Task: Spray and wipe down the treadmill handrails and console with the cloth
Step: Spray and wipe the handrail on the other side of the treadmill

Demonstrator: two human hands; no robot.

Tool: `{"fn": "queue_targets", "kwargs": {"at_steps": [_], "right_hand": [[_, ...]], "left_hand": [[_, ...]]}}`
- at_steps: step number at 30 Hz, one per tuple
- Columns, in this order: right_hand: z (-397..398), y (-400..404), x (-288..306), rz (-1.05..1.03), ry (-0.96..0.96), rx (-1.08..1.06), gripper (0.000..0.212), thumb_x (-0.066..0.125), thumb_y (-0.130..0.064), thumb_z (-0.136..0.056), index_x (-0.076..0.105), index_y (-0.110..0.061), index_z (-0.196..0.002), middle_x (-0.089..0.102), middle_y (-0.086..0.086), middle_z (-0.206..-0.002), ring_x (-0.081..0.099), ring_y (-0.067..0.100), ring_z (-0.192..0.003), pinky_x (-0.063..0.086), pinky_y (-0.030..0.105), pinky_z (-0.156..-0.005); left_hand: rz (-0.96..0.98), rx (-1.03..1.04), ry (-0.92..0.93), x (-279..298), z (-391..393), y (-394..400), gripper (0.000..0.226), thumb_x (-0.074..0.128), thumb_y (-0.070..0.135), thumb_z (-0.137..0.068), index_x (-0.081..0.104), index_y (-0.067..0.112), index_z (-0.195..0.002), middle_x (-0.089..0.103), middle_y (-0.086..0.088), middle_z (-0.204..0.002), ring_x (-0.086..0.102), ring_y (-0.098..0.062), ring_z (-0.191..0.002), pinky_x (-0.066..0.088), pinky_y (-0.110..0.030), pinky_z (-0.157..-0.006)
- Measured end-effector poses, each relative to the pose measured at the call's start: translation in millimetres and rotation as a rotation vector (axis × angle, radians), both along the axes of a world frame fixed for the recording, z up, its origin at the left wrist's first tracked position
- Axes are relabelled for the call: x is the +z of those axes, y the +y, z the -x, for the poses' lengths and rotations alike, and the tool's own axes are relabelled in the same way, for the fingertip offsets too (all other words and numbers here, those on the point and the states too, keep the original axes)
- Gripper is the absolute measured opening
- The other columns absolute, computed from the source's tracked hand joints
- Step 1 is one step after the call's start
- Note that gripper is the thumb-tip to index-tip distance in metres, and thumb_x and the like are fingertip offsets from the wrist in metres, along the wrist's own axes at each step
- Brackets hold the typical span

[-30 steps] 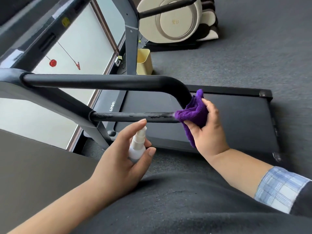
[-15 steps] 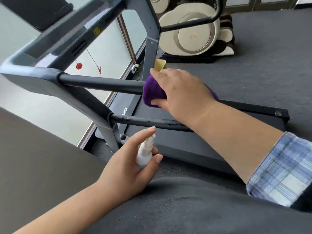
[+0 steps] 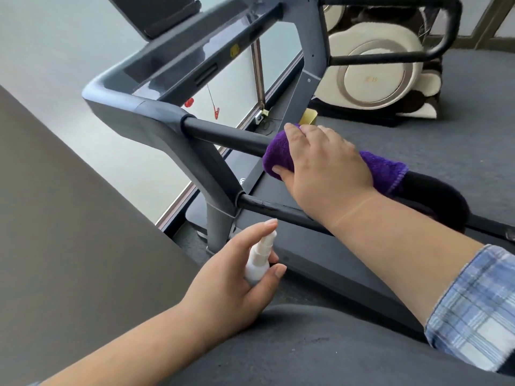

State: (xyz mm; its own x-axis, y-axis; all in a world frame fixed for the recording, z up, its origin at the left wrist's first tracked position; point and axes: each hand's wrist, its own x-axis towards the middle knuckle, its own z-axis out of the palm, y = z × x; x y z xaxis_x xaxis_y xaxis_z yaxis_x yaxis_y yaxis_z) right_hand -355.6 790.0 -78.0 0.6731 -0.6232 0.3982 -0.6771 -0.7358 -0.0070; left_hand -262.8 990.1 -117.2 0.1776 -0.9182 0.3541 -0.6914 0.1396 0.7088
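A black upper handrail (image 3: 223, 136) runs from the grey treadmill console (image 3: 178, 65) toward the right. My right hand (image 3: 323, 162) presses a purple cloth (image 3: 278, 160) wrapped over that rail, about midway along it; the cloth's tail shows past my wrist. A thinner, scuffed lower bar (image 3: 273, 208) passes under my right forearm. Below it, my left hand (image 3: 231, 285) holds a small white spray bottle (image 3: 257, 260) upright, index finger on the nozzle top.
The treadmill deck (image 3: 320, 263) lies beneath the rails. A cream elliptical machine (image 3: 373, 76) stands at the back right on grey carpet. A frosted window (image 3: 234, 87) with brown frame is behind the console. A dark panel (image 3: 69, 232) fills the left. A yellow bin (image 3: 309, 118) peeks behind the upright.
My right hand took the cloth from the lower bar's bend up onto the upper handrail and holds it there. The view tilted up toward the console. The left hand stays put.
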Motion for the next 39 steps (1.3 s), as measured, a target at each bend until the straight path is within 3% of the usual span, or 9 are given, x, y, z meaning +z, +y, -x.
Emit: {"fn": "queue_targets", "kwargs": {"at_steps": [17, 26, 28, 30, 32, 33, 35, 37, 39], "right_hand": [[-170.8, 15.1, -2.9, 0.081, -0.131, -0.066, 0.062, 0.057, -0.056, -0.09, 0.055, -0.013, -0.135, 0.065, 0.01, -0.123, 0.063, 0.033, -0.103, 0.052, 0.045, -0.082], [-202.8, 26.2, -34.5, 0.188, -0.398, 0.042, 0.056, 0.068, -0.043, -0.088, 0.062, -0.009, -0.132, 0.066, 0.011, -0.128, 0.061, 0.031, -0.117, 0.046, 0.047, -0.102], [-206.6, 38.4, -40.1, 0.084, -0.353, 0.166, 0.054, 0.068, -0.035, -0.089, 0.06, -0.005, -0.134, 0.063, 0.014, -0.132, 0.058, 0.032, -0.124, 0.041, 0.047, -0.108], [-204.2, 54.7, -47.6, -0.169, -0.211, 0.259, 0.047, 0.061, -0.019, -0.093, 0.055, -0.001, -0.137, 0.059, 0.017, -0.136, 0.056, 0.027, -0.126, 0.035, 0.036, -0.113], [-191.8, 70.1, -58.9, -0.399, -0.137, 0.254, 0.046, 0.061, -0.006, -0.094, 0.051, 0.001, -0.138, 0.058, 0.021, -0.136, 0.057, 0.005, -0.119, 0.031, 0.023, -0.107], [-181.5, 76.1, -66.9, -0.452, -0.165, 0.261, 0.048, 0.063, -0.008, -0.094, 0.05, -0.002, -0.14, 0.057, 0.019, -0.138, 0.053, -0.005, -0.117, 0.028, 0.017, -0.107], [-157.4, 89.6, -73.0, -0.536, -0.292, 0.192, 0.056, 0.064, -0.017, -0.094, 0.046, -0.011, -0.146, 0.051, 0.009, -0.147, 0.042, 0.003, -0.129, 0.017, 0.01, -0.112], [-134.6, 96.4, -78.4, -0.543, -0.461, 0.072, 0.059, 0.064, -0.025, -0.09, 0.047, -0.015, -0.146, 0.052, 0.005, -0.146, 0.043, 0.012, -0.132, 0.024, 0.016, -0.114], [-110.3, 104.8, -84.8, -0.526, -0.584, -0.046, 0.061, 0.061, -0.037, -0.088, 0.05, -0.016, -0.144, 0.057, 0.0, -0.14, 0.047, 0.008, -0.127, 0.032, 0.017, -0.11]], "left_hand": [[0.115, -0.136, 0.042, 5.0, -191.3, 1.6, 0.061, 0.061, 0.032, -0.088, 0.031, 0.055, -0.136, 0.06, 0.019, -0.093, 0.065, -0.015, -0.081, 0.054, -0.03, -0.073], [0.159, -0.288, 0.03, -2.7, -220.5, -8.2, 0.066, 0.062, 0.033, -0.085, 0.028, 0.058, -0.136, 0.06, 0.021, -0.096, 0.064, -0.01, -0.077, 0.051, -0.022, -0.07], [0.165, -0.356, 0.02, -2.6, -213.8, -14.1, 0.065, 0.062, 0.034, -0.087, 0.028, 0.054, -0.138, 0.059, 0.025, -0.096, 0.064, -0.008, -0.079, 0.05, -0.021, -0.072], [0.181, -0.438, 0.014, -0.5, -207.3, -19.2, 0.059, 0.061, 0.041, -0.091, 0.029, 0.05, -0.14, 0.059, 0.026, -0.097, 0.066, -0.006, -0.082, 0.052, -0.022, -0.075], [0.197, -0.492, -0.014, 1.3, -202.7, -22.8, 0.052, 0.057, 0.045, -0.093, 0.034, 0.045, -0.139, 0.061, 0.021, -0.098, 0.067, -0.003, -0.083, 0.056, -0.025, -0.074], [0.213, -0.513, -0.035, 1.1, -200.9, -24.1, 0.051, 0.057, 0.045, -0.093, 0.035, 0.042, -0.138, 0.062, 0.016, -0.097, 0.066, -0.003, -0.082, 0.056, -0.027, -0.072], [0.235, -0.553, -0.028, -2.9, -197.6, -23.8, 0.052, 0.057, 0.04, -0.093, 0.034, 0.042, -0.14, 0.06, 0.012, -0.095, 0.065, -0.006, -0.078, 0.056, -0.032, -0.067], [0.203, -0.582, 0.049, -10.5, -194.0, -22.3, 0.056, 0.059, 0.036, -0.093, 0.033, 0.044, -0.142, 0.06, 0.014, -0.098, 0.065, -0.017, -0.079, 0.055, -0.041, -0.067], [0.149, -0.59, 0.097, -17.5, -189.7, -21.2, 0.058, 0.061, 0.035, -0.092, 0.032, 0.046, -0.142, 0.059, 0.018, -0.098, 0.065, -0.02, -0.08, 0.054, -0.042, -0.069]]}}
